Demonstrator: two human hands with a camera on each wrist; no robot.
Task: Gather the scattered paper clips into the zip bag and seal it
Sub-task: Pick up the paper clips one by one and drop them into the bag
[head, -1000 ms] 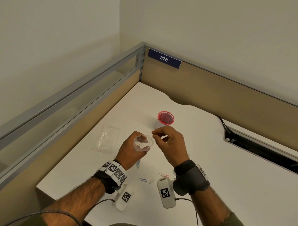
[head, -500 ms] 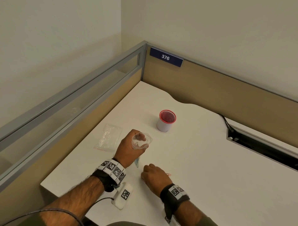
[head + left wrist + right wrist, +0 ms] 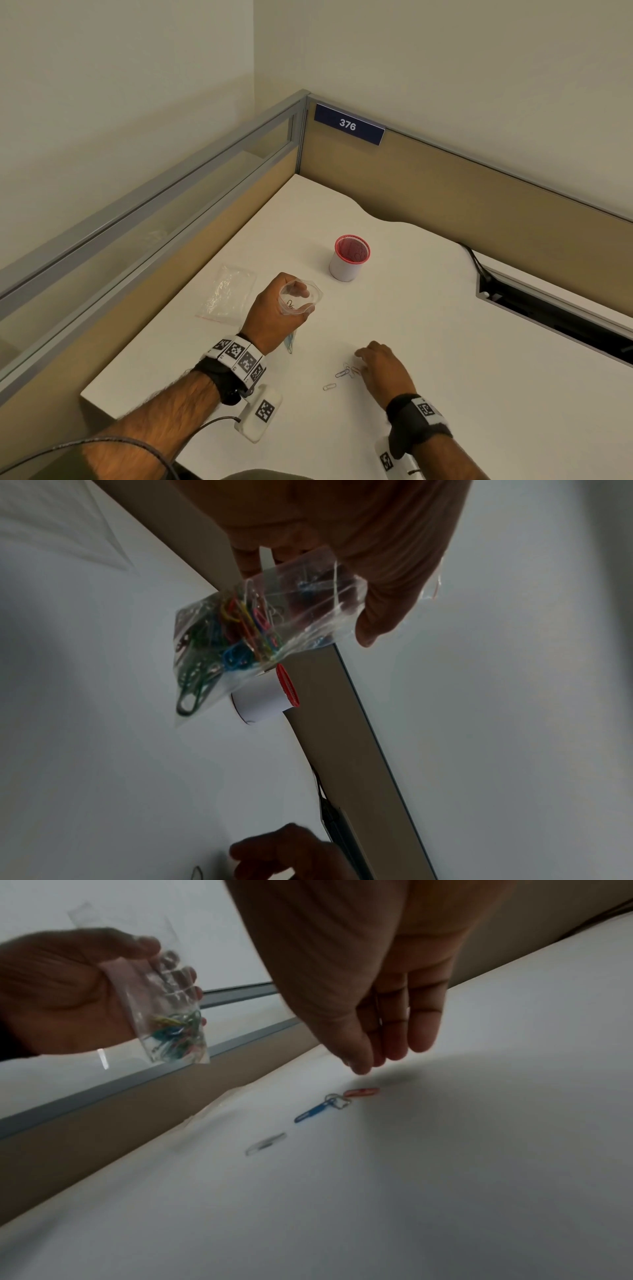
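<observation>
My left hand (image 3: 274, 315) holds a small clear zip bag (image 3: 299, 298) above the white desk, its mouth held wide open upward. Several coloured paper clips fill the zip bag's (image 3: 236, 639) bottom. My right hand (image 3: 380, 365) hovers low over the desk, fingers straight and pointing down, holding nothing. Just below its fingertips lie a red clip (image 3: 361, 1092), a small silver clip (image 3: 337, 1100) and a blue clip (image 3: 313, 1112). A pale clip (image 3: 265, 1144) lies apart from them, nearer the desk's front edge; the head view shows it as a pale clip (image 3: 329, 386).
A white cup with a red rim (image 3: 349, 258) stands behind the hands. A second clear bag (image 3: 227, 294) lies flat to the left. Partition walls (image 3: 445, 192) close the desk's back and left. A cable slot (image 3: 548, 315) opens at right.
My right hand left the bag's mouth and dropped to the desk, then shifted right so the loose clips show. The left hand kept the bag up and open.
</observation>
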